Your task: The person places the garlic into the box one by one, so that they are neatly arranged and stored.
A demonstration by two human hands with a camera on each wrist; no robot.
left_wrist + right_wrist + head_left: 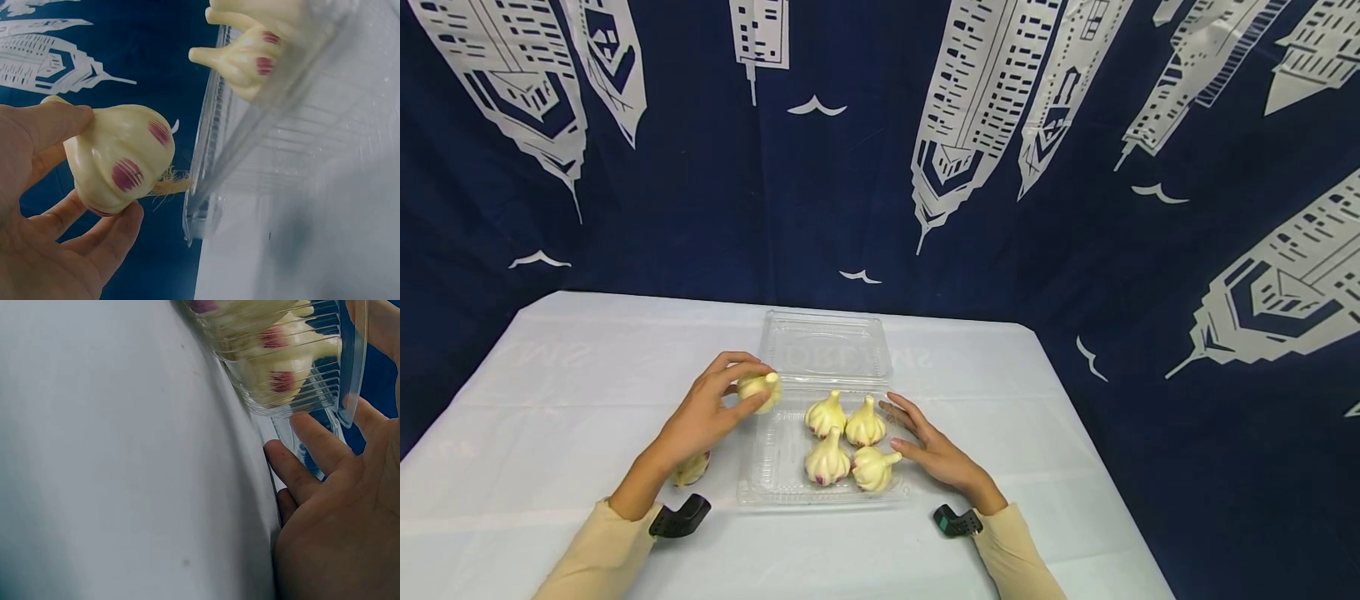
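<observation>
My left hand holds a garlic bulb between thumb and fingertips, over the left rim of a clear plastic box. The bulb is cream with purple patches, and dry roots show at its base in the left wrist view. Inside the box, toward its right side, sit several garlic bulbs. At the box's right edge is my right hand, its fingers spread along the clear wall. Another garlic bulb lies on the table left of the box, partly hidden by my left wrist.
The box's clear lid is hinged back, lying flat on the far side. A white cloth covers the table. Behind it hangs a dark blue curtain with white building prints. Each wrist wears a black band.
</observation>
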